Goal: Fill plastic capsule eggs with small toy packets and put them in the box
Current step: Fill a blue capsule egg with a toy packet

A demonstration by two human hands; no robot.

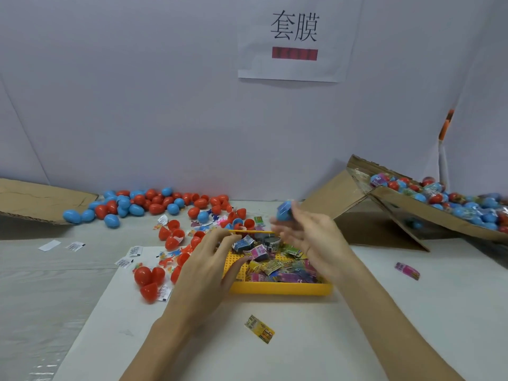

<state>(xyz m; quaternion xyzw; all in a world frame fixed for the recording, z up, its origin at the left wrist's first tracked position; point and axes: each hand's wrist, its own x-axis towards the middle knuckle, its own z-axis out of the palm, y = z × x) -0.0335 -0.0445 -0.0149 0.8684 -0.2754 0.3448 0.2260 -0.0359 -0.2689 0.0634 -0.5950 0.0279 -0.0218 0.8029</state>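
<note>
At far left, a flattened cardboard flap [41,200] lies on the surface [412,312]. Beside it sits a loose heap of blue and red capsule eggs [143,203], with open red egg halves [149,279] and small white packets [129,257] scattered nearer the person. The left hand [206,270] hovers over the left edge of a yellow tray [280,288], fingers spread and slightly bent, its grip holding nothing; the fingertips sit just beside the tray's pile of colourful toy packets [277,266]. One yellow packet [259,328] lies alone in front of the tray. The right hand [308,235] is raised above the tray's far right corner, blurred, fingers extended; a blue egg [284,210] is at its fingertips, and whether the grip pinches it cannot be told. At right, a tilted cardboard box [412,213] holds many filled eggs [453,202]. A pink packet [407,270] lies below it.
</note>
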